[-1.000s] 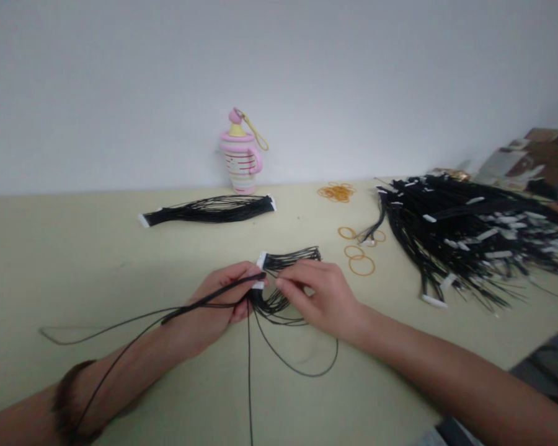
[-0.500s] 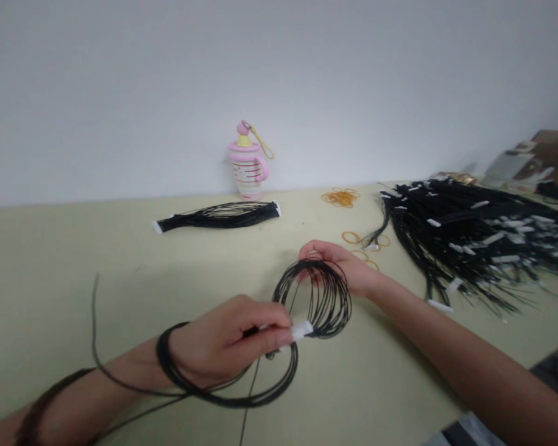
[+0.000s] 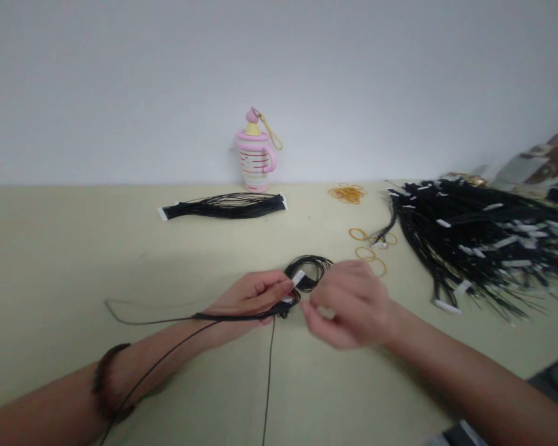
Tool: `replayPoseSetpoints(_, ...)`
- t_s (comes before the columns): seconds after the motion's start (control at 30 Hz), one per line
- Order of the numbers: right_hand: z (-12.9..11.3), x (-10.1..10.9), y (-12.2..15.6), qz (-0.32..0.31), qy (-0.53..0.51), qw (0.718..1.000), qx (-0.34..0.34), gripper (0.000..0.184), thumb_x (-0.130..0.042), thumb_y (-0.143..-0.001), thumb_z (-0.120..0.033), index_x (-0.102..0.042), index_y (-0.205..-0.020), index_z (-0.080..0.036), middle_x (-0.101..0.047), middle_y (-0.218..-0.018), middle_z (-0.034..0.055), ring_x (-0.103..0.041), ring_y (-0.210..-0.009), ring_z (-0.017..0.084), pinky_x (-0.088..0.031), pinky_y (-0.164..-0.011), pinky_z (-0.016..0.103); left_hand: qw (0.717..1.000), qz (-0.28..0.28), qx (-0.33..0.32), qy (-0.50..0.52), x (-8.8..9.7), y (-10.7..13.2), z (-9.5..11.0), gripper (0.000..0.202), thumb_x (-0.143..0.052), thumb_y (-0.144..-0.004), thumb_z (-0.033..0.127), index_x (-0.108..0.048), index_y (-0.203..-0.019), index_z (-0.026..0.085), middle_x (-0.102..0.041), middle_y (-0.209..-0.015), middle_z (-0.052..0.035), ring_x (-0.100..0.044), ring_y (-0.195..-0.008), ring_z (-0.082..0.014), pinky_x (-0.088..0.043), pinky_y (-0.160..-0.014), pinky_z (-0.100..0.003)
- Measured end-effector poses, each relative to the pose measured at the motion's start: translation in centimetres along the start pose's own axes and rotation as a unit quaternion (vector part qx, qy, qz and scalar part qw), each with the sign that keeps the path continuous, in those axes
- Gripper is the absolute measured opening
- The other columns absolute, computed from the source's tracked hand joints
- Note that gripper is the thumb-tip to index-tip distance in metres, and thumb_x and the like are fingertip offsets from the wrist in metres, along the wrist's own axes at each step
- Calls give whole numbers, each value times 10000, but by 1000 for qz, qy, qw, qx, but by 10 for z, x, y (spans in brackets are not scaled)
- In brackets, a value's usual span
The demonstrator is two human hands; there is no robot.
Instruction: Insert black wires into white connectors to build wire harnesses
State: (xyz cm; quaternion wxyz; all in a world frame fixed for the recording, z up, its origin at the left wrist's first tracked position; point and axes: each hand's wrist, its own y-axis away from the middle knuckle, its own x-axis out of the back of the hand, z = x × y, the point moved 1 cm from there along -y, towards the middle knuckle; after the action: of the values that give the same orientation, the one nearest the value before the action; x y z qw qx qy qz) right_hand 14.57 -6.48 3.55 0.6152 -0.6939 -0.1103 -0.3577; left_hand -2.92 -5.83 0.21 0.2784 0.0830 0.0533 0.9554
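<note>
Black wire bundle with white connector, looped over the counter, head view: left hand pinches the wires at the connector; right hand, fingers pressed together, sits just beside the loop.

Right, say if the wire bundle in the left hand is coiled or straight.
Coiled: the black wires loop beyond the white connector pinched by the left hand.

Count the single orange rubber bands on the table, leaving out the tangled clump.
4: one ring at back left, one half behind the black wires, and one and one close together in front. Others may be hidden.
</note>
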Motion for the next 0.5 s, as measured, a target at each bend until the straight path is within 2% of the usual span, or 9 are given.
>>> replayPoseSetpoints(0.03,-9,-3,-1,-38,26,996,70,189,-526,-776,-185,-478,-594,-189,-452,-497,-39,-398,-450,84,-298,-432,259,1000,4,-2,15,-1,0,-1,317,-443,-794,454,-456,-671,162,-339,-485,70,-294,-415,-54,-182,-377,-177)
replayPoseSetpoints(0.07,-16,-6,-1,-70,54,990,108,185,-519,-783,-178,-499,-599,-185,-475,-514,-28,-420,-467,96,-306,-439,273,1000,11,-5,29,-1,-1,-2,317,-454,-789,454,-445,-663,163,-335,-492,68,-295,-427,-56,-185,-381,-177)
replayPoseSetpoints(0.1,-20,-11,0,-92,80,986,118,169,-513,-788,-167,-525,-620,-177,-499,-539,-16,-445,-491,108,-319,-451,284,999,16,-7,43,-2,-1,-3,316,-465,-783,453,-439,-660,163,-333,-506,65,-297,-440,-58,-191,-385,-178)
replayPoseSetpoints(0.23,-20,-25,2,-110,113,986,50,127,-488,-819,-148,-585,-739,-139,-566,-648,17,-509,-584,129,-369,-512,296,996,28,-10,88,-2,-3,-5,296,-479,-778,442,-435,-677,167,-300,-531,69,-270,-444,-54,-203,-385,-176)
replayPoseSetpoints(0.37,-18,-28,3,-101,95,989,60,123,-493,-823,-142,-613,-801,-131,-601,-694,18,-525,-628,134,-395,-557,287,997,25,-18,72,-2,-4,-7,302,-462,-788,444,-432,-676,165,-288,-533,67,-265,-452,-56,-190,-385,-179)
replayPoseSetpoints(0.5,-19,-30,4,-90,80,992,45,97,-518,-801,-128,-612,-778,-120,-601,-697,20,-531,-659,136,-425,-617,280,997,30,-22,64,-1,-4,-8,296,-460,-790,438,-431,-680,165,-302,-539,61,-277,-466,-62,-196,-394,-187)
